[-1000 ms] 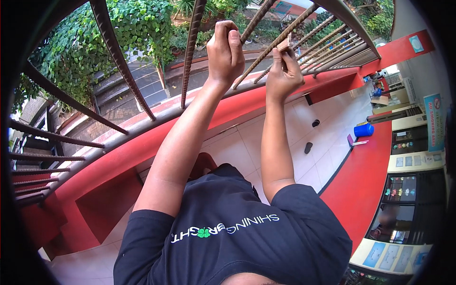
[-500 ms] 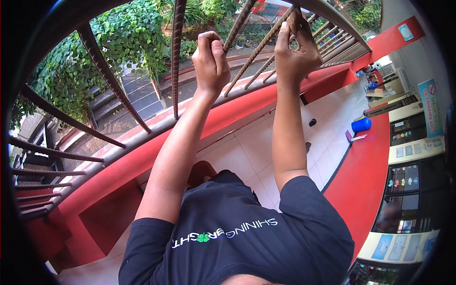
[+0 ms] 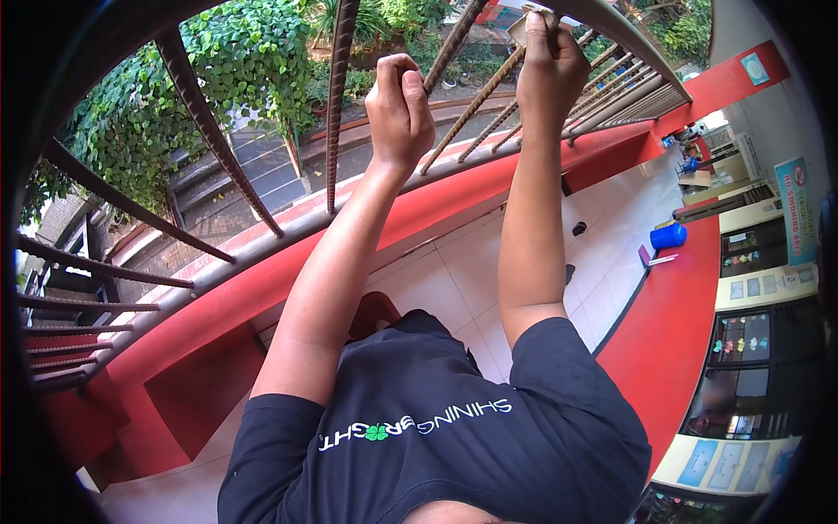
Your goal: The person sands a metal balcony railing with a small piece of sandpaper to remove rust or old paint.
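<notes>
At the railing, both arms are raised in front of me. My left hand [image 3: 400,113] is closed in a fist at the near bar [image 3: 456,45]; the hand and wrist hide the lower run of that bar. My right hand [image 3: 550,52] is higher and holds a small pale scrap [image 3: 526,29] pinched between thumb and fingers. The scrap lies at the upper end of the next bar [image 3: 474,106], close to the top rail [image 3: 621,33]; its material cannot be determined. Both bars are ribbed and lean; the next bar shows brown discoloration and meets the bottom rail [image 3: 301,229] at its foot. Under that rail runs a red ledge [image 3: 214,301]. Beyond the bars, leafy plants [image 3: 240,79] and paving are noted.

On the right side, pale floor tiles [image 3: 454,275] bear two dark objects, one partly hidden by my right forearm. Farther right are a blue container [image 3: 668,237] and a no-smoking sign [image 3: 793,214] on the wall side. My shirt [image 3: 471,458] is dark, with white lettering and a green clover.
</notes>
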Demonstrator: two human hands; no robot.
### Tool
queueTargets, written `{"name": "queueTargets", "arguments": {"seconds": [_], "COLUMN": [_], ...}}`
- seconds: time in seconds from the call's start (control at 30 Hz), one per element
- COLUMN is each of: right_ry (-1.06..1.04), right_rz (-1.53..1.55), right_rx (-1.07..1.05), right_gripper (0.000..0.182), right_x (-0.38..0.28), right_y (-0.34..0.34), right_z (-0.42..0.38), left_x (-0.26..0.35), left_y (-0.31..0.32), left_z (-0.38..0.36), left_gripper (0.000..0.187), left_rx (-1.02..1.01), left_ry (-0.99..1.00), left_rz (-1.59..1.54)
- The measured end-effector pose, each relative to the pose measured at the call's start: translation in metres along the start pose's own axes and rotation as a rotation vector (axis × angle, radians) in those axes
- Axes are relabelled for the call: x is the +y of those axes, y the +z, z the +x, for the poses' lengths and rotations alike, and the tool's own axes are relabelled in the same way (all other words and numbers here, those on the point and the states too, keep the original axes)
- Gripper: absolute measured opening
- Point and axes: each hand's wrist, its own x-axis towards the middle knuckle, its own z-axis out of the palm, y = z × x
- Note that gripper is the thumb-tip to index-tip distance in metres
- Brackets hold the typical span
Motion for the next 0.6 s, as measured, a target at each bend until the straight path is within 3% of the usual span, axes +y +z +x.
{"name": "queueTargets", "arguments": {"seconds": [0.07, 0.13, 0.27, 0.33, 0.4, 0.53, 0.6], "right_ry": [0.039, 0.028, -0.014, 0.159, 0.19, 0.269, 0.205], "right_rz": [-0.121, 0.228, 0.204, 0.302, 0.103, 0.033, -0.066], "right_rx": [-0.078, -0.071, -0.19, -0.358, -0.418, -0.564, -0.692], "right_gripper": [0.035, 0.025, 0.028, 0.028, 0.03, 0.031, 0.031], "right_x": [0.017, 0.015, 0.056, 0.09, 0.112, 0.156, 0.162], "right_y": [0.007, 0.019, 0.029, 0.029, 0.03, 0.03, 0.027], "right_z": [0.0, -0.011, -0.074, -0.125, -0.17, -0.211, -0.221], "left_x": [0.001, -0.003, -0.001, 0.0, -0.001, 0.002, 0.0], "left_y": [-0.001, 0.001, 0.0, -0.001, 0.0, 0.0, 0.001], "left_z": [-0.001, 0.001, 0.001, 0.002, 0.001, 0.0, 0.001], "left_gripper": [0.025, 0.025, 0.025, 0.024, 0.024, 0.024, 0.025], "left_rx": [-0.009, 0.027, 0.015, 0.011, 0.014, -0.003, 0.015], "left_ry": [-0.03, 0.048, 0.023, 0.014, 0.013, 0.006, -0.006], "left_rz": [0.005, -0.008, -0.02, -0.031, -0.028, -0.011, 0.011]}}
